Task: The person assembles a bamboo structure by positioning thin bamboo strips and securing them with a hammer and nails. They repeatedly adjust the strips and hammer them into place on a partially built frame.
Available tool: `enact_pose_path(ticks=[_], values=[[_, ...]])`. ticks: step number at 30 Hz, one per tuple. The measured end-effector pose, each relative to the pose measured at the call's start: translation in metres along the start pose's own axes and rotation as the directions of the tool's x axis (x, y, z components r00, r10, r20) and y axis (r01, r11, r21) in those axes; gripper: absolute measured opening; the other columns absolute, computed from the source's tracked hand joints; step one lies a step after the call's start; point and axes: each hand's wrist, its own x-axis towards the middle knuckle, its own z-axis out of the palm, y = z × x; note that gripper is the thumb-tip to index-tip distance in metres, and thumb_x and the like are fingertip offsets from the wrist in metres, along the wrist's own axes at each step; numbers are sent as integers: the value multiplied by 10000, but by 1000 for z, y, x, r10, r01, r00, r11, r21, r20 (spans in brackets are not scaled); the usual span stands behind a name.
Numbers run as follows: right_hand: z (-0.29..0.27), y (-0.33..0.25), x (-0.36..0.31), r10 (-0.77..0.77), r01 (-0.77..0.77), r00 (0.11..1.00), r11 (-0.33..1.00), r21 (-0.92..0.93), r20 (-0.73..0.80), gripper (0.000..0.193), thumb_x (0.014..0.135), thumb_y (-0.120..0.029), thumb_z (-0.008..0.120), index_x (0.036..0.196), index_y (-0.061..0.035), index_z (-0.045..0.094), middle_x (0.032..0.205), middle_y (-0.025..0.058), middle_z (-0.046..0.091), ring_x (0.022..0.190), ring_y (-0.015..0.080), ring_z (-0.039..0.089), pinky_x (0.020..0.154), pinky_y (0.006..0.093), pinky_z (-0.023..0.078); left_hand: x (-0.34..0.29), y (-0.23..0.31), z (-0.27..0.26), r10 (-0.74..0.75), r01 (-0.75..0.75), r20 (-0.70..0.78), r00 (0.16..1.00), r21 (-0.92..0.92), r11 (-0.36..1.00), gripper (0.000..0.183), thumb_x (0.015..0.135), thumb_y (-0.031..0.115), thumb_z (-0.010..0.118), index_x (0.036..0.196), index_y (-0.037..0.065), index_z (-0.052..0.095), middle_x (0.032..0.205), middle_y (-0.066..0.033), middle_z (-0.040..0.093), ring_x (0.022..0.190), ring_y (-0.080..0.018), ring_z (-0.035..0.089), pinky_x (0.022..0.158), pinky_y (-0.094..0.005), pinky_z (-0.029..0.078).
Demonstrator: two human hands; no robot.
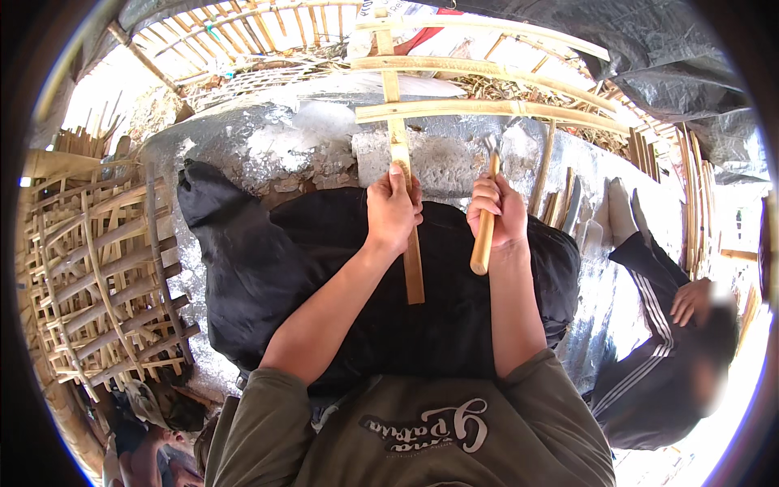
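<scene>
The left hand (393, 209) clamps a flat bamboo strip (398, 143) at mid-frame — crosswise slats (487, 108) span it at upper centre — while the right hand (501, 213), apart, grips a hammer (483, 243) right of centre.

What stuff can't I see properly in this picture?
All in the head view:
Part of the upright wooden strip: hidden by the left hand.
The middle of the hammer handle: hidden by the right hand.
The hammer head: too small to tell its exact shape.
The head of the person at the right: blurred.
Rest of the shirt: cut off by the lower edge.
</scene>
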Motion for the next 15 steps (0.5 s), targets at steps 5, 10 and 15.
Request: enact_pose_path(ticks=[5,10,15], values=[[-8,-4,4,-63,81,983,991,102,-174,421,1108,-375,314,811,-88,392,641,-28,361,492,69,355,427,200,373,4,4,-5,-6,5,-16,1000,-79,997,440,1100,430,378,881,76,521,654,21,451,505,-61,351,443,-238,284],[-4,-2,3,-71,79,988,996,49,-134,417,1109,-357,320,794,-92,384,647,-33,350,498,65,354,431,200,375,7,4,-9,-10,6,-35,999,-91,996,458,1103,428,360,864,68,510,641,17,452,494,-63,371,441,-247,306],[-5,-2,3,-105,115,979,992,46,-175,403,1109,-345,328,801,-92,384,665,-33,351,513,64,359,436,200,378,9,2,-8,15,-19,-80,997,-53,998,471,1108,416,342,849,59,507,632,12,458,486,-69,386,434,-252,333]])
